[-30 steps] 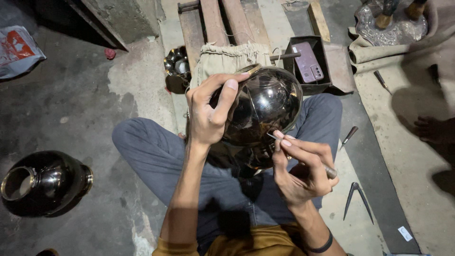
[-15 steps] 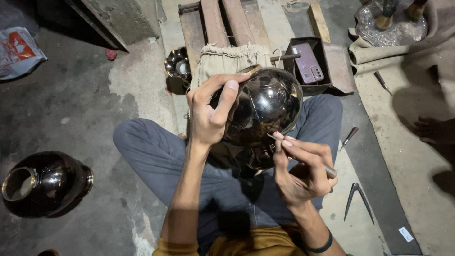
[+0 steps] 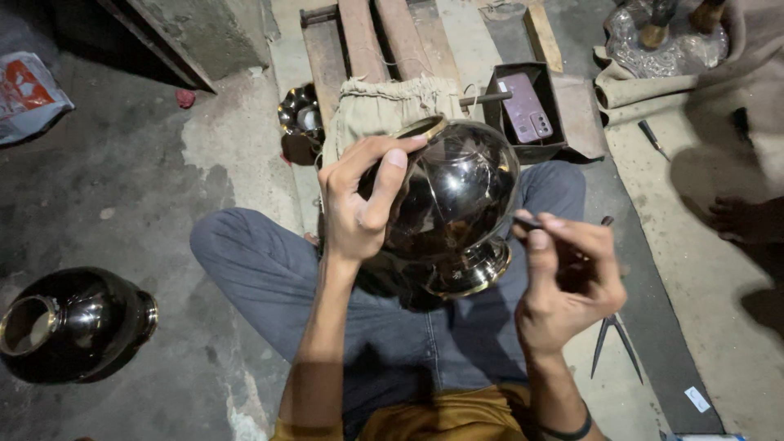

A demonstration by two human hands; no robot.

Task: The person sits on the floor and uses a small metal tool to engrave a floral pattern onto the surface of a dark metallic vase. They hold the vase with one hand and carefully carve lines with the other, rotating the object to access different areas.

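Observation:
A dark, shiny round metal vase (image 3: 457,204) with a brass rim and foot rests tilted over my crossed legs. My left hand (image 3: 359,204) grips its upper left side, with the thumb lying across the body near the rim. My right hand (image 3: 567,273) is at the vase's lower right and pinches a thin metal engraving tool (image 3: 527,222) whose tip is close to the vase's surface. Whether the tip touches the vase is unclear.
A second dark vase (image 3: 69,322) lies on its side on the concrete floor at left. A beige cloth bag (image 3: 384,110), a small ornate bowl (image 3: 298,122), a box holding a phone (image 3: 527,106) and wooden planks lie ahead. Metal dividers (image 3: 612,339) lie at right. Another person's foot (image 3: 743,220) is at far right.
My right hand has shifted to the right along the vase's lower side with the tool. My left hand keeps the same grip.

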